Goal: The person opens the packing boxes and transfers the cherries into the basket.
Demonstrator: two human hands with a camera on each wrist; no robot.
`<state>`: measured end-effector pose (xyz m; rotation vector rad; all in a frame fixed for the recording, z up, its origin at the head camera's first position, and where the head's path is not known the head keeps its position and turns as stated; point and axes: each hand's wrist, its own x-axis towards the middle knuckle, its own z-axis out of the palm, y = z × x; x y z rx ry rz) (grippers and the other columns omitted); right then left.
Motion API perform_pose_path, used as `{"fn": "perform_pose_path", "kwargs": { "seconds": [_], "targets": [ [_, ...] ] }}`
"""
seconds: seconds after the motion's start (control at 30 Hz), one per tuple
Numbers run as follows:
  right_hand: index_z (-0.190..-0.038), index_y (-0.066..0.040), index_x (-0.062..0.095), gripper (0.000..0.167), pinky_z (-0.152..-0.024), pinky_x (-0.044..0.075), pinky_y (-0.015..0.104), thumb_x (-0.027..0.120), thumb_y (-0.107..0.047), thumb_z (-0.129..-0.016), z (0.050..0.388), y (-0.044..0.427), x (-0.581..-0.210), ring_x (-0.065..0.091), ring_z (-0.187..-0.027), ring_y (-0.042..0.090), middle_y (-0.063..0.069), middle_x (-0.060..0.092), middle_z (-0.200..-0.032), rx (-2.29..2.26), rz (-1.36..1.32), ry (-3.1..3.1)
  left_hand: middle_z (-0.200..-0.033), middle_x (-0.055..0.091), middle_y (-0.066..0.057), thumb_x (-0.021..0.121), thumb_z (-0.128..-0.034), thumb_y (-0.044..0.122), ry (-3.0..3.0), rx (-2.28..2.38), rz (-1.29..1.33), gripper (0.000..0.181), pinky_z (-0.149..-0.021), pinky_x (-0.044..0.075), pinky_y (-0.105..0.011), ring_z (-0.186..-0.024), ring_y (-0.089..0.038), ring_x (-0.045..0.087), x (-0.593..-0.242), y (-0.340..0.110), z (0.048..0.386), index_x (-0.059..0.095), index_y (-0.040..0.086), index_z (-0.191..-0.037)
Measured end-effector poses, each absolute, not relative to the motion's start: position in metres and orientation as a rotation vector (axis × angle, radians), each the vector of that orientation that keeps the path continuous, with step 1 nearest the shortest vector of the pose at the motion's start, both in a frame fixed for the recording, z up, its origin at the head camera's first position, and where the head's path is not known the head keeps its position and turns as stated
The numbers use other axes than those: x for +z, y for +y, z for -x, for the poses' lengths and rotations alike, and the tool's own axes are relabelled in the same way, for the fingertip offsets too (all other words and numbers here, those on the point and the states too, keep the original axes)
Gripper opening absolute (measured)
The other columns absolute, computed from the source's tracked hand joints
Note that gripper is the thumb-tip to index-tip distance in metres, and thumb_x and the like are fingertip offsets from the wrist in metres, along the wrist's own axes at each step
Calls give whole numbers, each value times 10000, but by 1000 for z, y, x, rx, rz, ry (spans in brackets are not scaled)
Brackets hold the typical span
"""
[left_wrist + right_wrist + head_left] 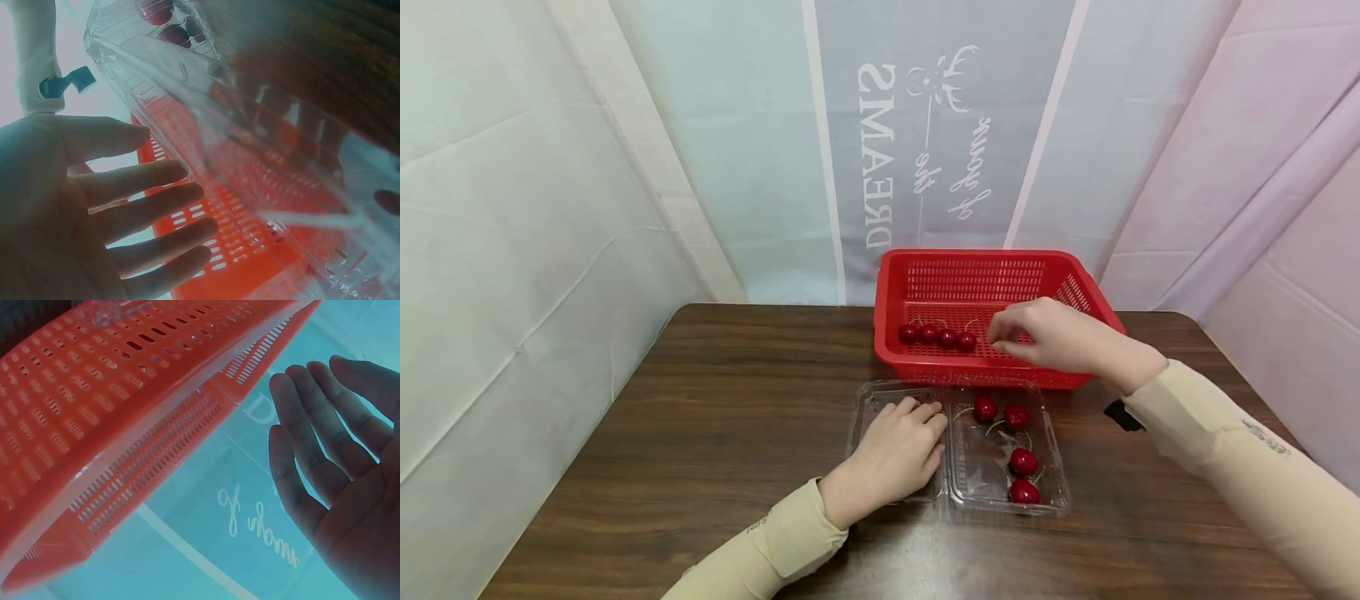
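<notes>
A red slotted basket holds several dark red cherries in a row at its left front. Over the basket, right of those cherries, hangs my right hand, fingers bent loosely with nothing seen in them; the right wrist view shows this hand with an empty palm. My left hand rests on the left half of a clear plastic container. Several cherries with stems lie in the container's right half. In the left wrist view my left hand has its fingers spread beside the clear plastic.
The container lies on a dark wooden table, directly in front of the basket. Behind the table hangs a pale curtain with printed lettering. A black piece shows at the right wrist.
</notes>
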<state>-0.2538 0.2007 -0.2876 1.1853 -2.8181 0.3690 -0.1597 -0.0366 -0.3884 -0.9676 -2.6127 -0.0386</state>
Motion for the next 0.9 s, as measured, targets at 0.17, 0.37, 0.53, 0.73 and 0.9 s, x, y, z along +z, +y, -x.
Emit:
{"fn": "perform_pose_path", "kwargs": {
  "seconds": [0.17,0.37,0.53,0.73,0.9],
  "targets": [
    [-900,-235,681,128,-719,536,280,738,-165,-808,244,206,-288,597,-752,-11,-130,653,-839,355,-1176,-2795,-1149,664,-3,627,-853,292,-2613,-38,966,224,-722,469,-316,-956,-190,584,-388,-36,159,677,153,-1021],
    [-900,-185,690,137,-714,546,302,745,-124,-790,232,209,-292,605,-753,-10,-125,658,-831,366,-1196,-2755,-1152,664,-4,629,-853,291,-2613,-38,967,222,-720,469,-317,-956,-190,585,-387,-36,159,678,154,-1021],
    [-882,-213,681,134,-684,534,276,750,-145,-789,223,212,-295,571,-718,-40,-149,640,-811,361,-1185,-2756,-1148,664,-2,631,-851,292,-2606,-37,966,221,-717,466,-315,-949,-187,585,-387,-36,159,678,154,-1017],
    [-863,-237,671,122,-663,508,219,751,-178,-793,213,211,-299,540,-694,-56,-177,619,-792,336,-1199,-2792,-1149,663,-1,632,-851,292,-2610,-39,962,218,-721,470,-317,-943,-185,585,-387,-35,158,677,151,-1011],
    [-863,-230,659,109,-623,488,205,734,-173,-808,206,210,-303,520,-666,-51,-171,606,-778,361,-1226,-2828,-1155,662,-2,628,-853,292,-2619,-44,957,219,-729,472,-319,-948,-187,585,-387,-35,158,676,149,-1012]
  ]
}}
